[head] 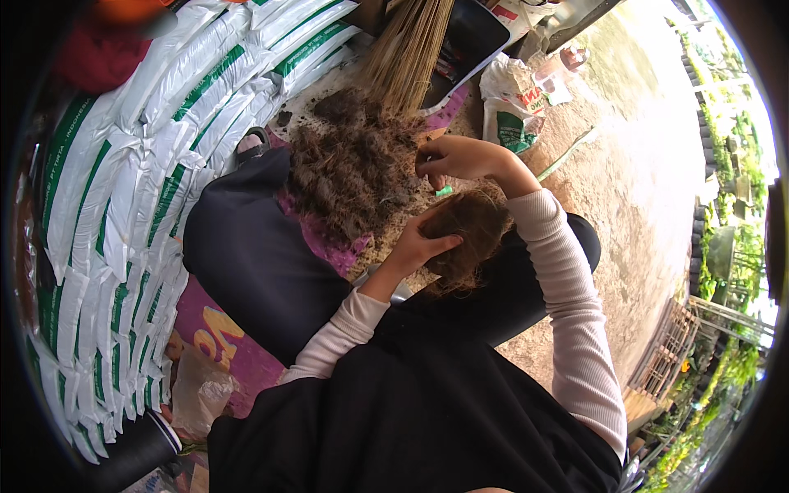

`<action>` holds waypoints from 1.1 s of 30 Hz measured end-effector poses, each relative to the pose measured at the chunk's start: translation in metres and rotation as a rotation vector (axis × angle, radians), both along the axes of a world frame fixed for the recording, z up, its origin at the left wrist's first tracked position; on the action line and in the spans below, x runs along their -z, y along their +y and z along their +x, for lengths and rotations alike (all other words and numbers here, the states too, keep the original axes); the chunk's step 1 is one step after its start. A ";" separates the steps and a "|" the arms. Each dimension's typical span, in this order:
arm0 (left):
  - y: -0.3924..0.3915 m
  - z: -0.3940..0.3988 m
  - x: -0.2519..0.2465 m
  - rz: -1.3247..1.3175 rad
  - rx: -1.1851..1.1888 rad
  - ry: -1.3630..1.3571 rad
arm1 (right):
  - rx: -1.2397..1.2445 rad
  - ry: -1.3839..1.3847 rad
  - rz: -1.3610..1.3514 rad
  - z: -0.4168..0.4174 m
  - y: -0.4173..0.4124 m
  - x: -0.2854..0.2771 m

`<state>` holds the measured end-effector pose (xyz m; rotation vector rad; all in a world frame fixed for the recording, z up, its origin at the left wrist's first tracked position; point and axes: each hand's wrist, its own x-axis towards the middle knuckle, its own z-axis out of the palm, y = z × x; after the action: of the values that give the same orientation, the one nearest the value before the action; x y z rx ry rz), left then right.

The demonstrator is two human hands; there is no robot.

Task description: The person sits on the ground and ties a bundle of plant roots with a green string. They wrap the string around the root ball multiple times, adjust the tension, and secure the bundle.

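Note:
My left hand (425,242) grips a brown, fibrous coconut husk piece (471,231) from its left side, with the thumb across its face. Loose strands hang from the husk's lower edge. Above it, my right hand (459,161) is bent at the wrist with its fingers curled downward; whether anything is between them I cannot tell. A small green scrap (443,191) shows just below those fingers. To the left lies a large heap of dark brown fibre (354,166) on a purple sheet (327,246), with light brown crumbs beside it.
Stacked white and green plastic packs (185,123) line the left side. A stick broom (407,55) and black dustpan (471,46) are behind the heap. A white printed bag (511,101) stands at the upper right on the concrete ground (635,154). Clear plastic (200,385) lies at lower left.

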<state>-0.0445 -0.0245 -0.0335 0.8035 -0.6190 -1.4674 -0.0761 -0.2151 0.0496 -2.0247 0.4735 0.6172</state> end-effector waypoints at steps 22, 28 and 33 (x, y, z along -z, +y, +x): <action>0.005 0.013 0.021 0.044 -0.342 -0.050 | 0.158 -0.728 0.205 -0.017 0.076 -0.088; -0.002 0.020 0.012 0.085 -0.398 0.206 | 0.176 -0.795 0.516 -0.052 0.055 -0.107; 0.000 0.022 0.012 0.118 -0.380 0.524 | 0.045 -0.678 0.651 -0.080 0.034 -0.105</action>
<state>-0.0220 -0.0242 -0.0453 0.5521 0.0184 -1.2925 -0.1561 -0.1810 0.1544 -1.4612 -0.0918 0.0110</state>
